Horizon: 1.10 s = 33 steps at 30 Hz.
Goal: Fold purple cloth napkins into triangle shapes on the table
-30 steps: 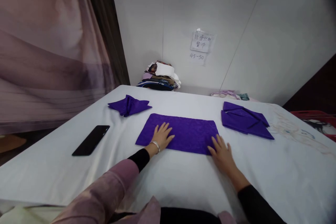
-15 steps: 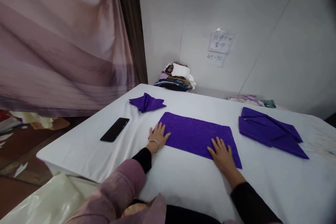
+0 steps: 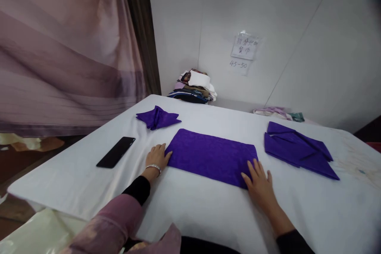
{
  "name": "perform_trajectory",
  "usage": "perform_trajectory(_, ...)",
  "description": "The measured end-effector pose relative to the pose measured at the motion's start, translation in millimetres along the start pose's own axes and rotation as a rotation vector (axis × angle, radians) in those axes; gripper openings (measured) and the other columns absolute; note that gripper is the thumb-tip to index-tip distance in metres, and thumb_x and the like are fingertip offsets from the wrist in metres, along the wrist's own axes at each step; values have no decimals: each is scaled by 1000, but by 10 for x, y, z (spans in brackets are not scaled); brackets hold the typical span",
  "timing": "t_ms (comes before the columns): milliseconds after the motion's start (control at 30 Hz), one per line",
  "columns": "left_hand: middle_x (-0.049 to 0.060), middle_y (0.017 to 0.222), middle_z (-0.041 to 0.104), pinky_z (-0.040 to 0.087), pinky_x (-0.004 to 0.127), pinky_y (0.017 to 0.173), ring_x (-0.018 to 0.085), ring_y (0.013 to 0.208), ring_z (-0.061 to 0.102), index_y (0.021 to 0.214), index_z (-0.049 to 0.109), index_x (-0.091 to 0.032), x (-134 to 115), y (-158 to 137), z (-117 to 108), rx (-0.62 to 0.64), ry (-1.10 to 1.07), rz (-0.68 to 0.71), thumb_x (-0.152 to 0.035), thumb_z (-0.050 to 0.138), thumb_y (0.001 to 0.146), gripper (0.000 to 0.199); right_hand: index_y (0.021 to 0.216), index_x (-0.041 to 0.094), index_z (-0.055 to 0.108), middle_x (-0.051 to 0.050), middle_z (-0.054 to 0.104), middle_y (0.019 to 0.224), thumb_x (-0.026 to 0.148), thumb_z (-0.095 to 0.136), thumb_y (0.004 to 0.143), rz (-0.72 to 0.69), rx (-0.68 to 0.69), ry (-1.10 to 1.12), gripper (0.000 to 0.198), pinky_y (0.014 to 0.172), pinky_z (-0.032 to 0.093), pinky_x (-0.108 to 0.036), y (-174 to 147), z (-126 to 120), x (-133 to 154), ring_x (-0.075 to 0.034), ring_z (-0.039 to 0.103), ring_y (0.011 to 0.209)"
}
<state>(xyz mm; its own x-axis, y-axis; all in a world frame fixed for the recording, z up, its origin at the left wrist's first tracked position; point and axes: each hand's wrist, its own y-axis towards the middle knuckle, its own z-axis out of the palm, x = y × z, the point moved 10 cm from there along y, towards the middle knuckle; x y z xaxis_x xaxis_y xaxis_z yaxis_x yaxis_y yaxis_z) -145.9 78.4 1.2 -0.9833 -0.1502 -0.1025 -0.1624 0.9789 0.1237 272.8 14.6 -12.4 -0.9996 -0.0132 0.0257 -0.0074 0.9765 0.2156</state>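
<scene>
A purple cloth napkin (image 3: pixel 210 156), folded into a flat rectangle, lies on the white-covered table in front of me. At its left end rests my left hand (image 3: pixel 157 156), thumb touching the cloth's edge and fingers spread beside it. My right hand (image 3: pixel 260 180) is open over the near right corner, its fingers apart and hiding that corner. Beyond my left hand sits a purple napkin folded into a pointed, winged shape (image 3: pixel 157 118). To the right of my right hand lies a loosely folded purple napkin (image 3: pixel 297 147) with slanting layers.
A black phone (image 3: pixel 116 152) lies left of my left hand on the white tablecloth (image 3: pixel 202 210). Piled fabrics (image 3: pixel 193 87) stand against the wall behind the table, below a handwritten paper sign (image 3: pixel 244 47). A pink curtain (image 3: pixel 74 47) hangs at the left.
Both hands have slid outward to the ends of the rectangular napkin, the left hand leftward and the right hand to the right. The camera view has shifted slightly.
</scene>
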Motion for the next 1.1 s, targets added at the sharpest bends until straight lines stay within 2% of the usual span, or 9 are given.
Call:
perform_trajectory(133, 16, 121, 54, 45, 36, 79, 28, 102, 57, 125, 45, -14, 74, 115, 118, 133, -143, -123, -44, 45, 81, 53, 138, 18, 34, -10, 24, 147, 52, 28, 90, -217, 26, 143, 60, 107, 9, -51, 176, -173, 694, -25, 14, 137)
perform_trajectory(233, 12, 100, 66, 44, 35, 75, 29, 94, 61, 101, 59, -17, 186, 191, 203, 214, -317, -216, -42, 57, 71, 39, 140, 18, 31, -10, 22, 148, 52, 30, 89, -297, 100, 207, 61, 107, 7, -51, 223, -75, 1019, -26, 13, 137)
perform_trajectory(333, 5, 74, 66, 44, 31, 66, 25, 78, 63, 72, 60, -20, 253, 229, 199, 226, -434, -245, -38, 60, 66, 20, 139, 17, 32, -10, 24, 147, 51, 32, 89, -308, 192, 232, 60, 107, 8, -51, 201, 141, 1128, -26, 15, 136)
perform_trajectory(500, -2, 57, 58, 42, 25, 56, 17, 62, 57, 60, 56, -20, 112, 250, -15, 136, -801, -261, -49, 62, 61, 30, 139, 19, 33, -9, 21, 148, 51, 34, 88, -291, 236, 301, 60, 108, 5, -50, 174, 304, 1098, -26, 13, 137)
perform_trajectory(633, -4, 54, 56, 41, 26, 56, 15, 58, 54, 62, 56, -19, -507, 298, -457, 40, -1028, -114, -51, 64, 59, 33, 135, 20, 41, -8, 25, 146, 50, 42, 86, -240, 208, 553, 58, 109, 3, -48, 231, 270, 1031, -25, 14, 137)
perform_trajectory(767, 0, 77, 66, 45, 30, 73, 18, 76, 59, 75, 63, -19, -1621, 179, -801, 7, -978, 190, -41, 62, 66, 24, 129, 22, 47, -8, 38, 141, 54, 48, 82, 59, 126, 1203, 57, 109, 16, -44, 348, 188, 661, -22, 28, 133)
perform_trajectory(933, 3, 87, 67, 47, 31, 75, 18, 81, 61, 80, 64, -20, -2899, -336, -489, 161, -853, 526, -33, 63, 70, 17, 119, 27, 52, -4, 63, 113, 65, 39, 81, 425, 223, 2060, 55, 89, 45, -41, 285, 234, 281, -21, 60, 101)
perform_trajectory(1000, 3, 90, 67, 48, 30, 76, 18, 83, 61, 80, 64, -20, -3107, -555, -317, 243, -887, 615, -37, 62, 73, 19, 113, 24, 55, -5, 66, 104, 65, 40, 80, 493, 273, 2127, 55, 81, 49, -39, 227, 252, 168, -21, 63, 92)
perform_trajectory(1100, 6, 105, 65, 47, 31, 85, 18, 97, 59, 90, 63, -20, -3047, -744, -248, 241, -965, 701, -42, 55, 80, 25, 111, 20, 56, -8, 66, 104, 61, 43, 81, 529, 333, 2072, 54, 76, 52, -39, 164, 314, 74, -24, 63, 92)
